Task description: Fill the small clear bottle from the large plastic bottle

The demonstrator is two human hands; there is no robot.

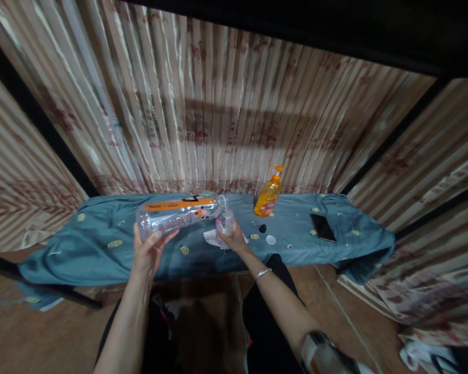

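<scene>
We record the left hand (146, 254) closed around the base end of a large clear bottle (179, 214) with an orange and black label. The thumb lies along the near side of the bottle. From this hand the bottle extends rightward, almost level, its neck end a little higher than its base, and its open mouth reaches the area just above the right hand (234, 238).

We find the right hand gripping a small clear container (224, 221) with a pink marking. The container stands roughly upright, its top at the mouth of the large bottle; we cannot tell whether the two rims touch. We cannot make out any liquid level in either vessel.

Beneath and to the left of the right hand we note a crumpled white paper (211, 238) on the surface (89, 249), which is draped with a blue-green cloth patterned with yellow pineapples. To the right of the right hand, near it, lie a small black cap (262, 228) and a white disc (270, 240). Beyond that hand, farther back and to its right, an orange pump bottle (267, 200) stands upright. Well apart, at the far right of the same hand, we log a dark phone (323, 227) lying flat. A silver bracelet (262, 274) circles the right wrist.
</scene>
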